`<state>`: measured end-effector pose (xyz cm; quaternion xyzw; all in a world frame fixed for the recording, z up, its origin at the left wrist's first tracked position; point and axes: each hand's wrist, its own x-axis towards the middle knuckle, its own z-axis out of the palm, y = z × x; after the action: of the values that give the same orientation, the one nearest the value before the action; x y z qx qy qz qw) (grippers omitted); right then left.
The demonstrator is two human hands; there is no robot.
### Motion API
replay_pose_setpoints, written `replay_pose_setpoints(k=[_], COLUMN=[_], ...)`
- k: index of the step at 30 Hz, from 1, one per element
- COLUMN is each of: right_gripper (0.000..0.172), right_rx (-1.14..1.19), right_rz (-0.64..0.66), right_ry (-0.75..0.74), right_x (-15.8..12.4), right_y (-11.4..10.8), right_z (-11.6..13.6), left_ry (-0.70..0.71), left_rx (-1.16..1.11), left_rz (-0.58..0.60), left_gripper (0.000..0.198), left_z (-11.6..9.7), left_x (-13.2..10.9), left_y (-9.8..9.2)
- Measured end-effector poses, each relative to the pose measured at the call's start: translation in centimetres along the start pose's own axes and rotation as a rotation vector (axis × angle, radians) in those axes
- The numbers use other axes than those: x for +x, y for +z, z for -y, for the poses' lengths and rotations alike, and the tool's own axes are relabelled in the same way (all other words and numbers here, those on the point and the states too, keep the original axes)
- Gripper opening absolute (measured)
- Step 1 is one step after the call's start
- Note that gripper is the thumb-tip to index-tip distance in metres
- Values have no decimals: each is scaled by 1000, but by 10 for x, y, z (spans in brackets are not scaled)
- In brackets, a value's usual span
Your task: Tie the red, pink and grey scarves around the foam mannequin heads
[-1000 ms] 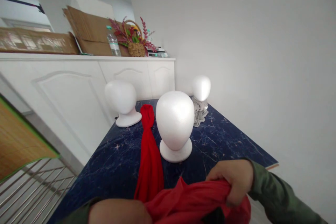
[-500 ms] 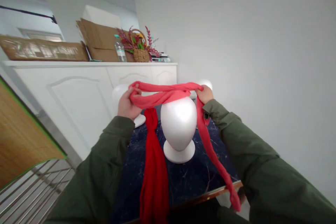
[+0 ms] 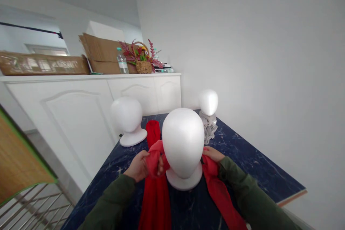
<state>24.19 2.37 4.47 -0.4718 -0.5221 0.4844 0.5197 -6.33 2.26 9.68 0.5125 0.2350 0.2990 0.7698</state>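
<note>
Left hand [image 3: 140,165] clenched on red scarf [image 3: 215,183], right hand [image 3: 214,153] gripped its other side, scarf looped behind foam head [image 3: 183,143] neck, ends trailed over table [image 3: 256,165].

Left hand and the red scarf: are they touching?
Touching. The head view shows the left hand closed on a bunched fold of the red scarf beside the neck of the white foam head.

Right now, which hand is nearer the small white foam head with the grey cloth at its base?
Right hand, just in front of the small head; left hand is across the big foam head.
</note>
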Motion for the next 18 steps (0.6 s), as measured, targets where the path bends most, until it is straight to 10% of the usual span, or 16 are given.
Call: replay_pose_setpoints(k=[5,10,18], right_gripper=[21,20,18], right_rx=[352,327,-140], right_rz=[-33,215,145], right_ry=[118,57,-74], right_x=[-29,-56,-76], right_y=[8,21,20], right_z=[-1,-1,-12], left_ry=[-103,-110,-71], left_rx=[329,639,-200], left_rz=[106,58,-151], left_gripper=[30,28,34], left_z=[15,43,68], left_x=[-6,-1,6], left_y=[40,52,45])
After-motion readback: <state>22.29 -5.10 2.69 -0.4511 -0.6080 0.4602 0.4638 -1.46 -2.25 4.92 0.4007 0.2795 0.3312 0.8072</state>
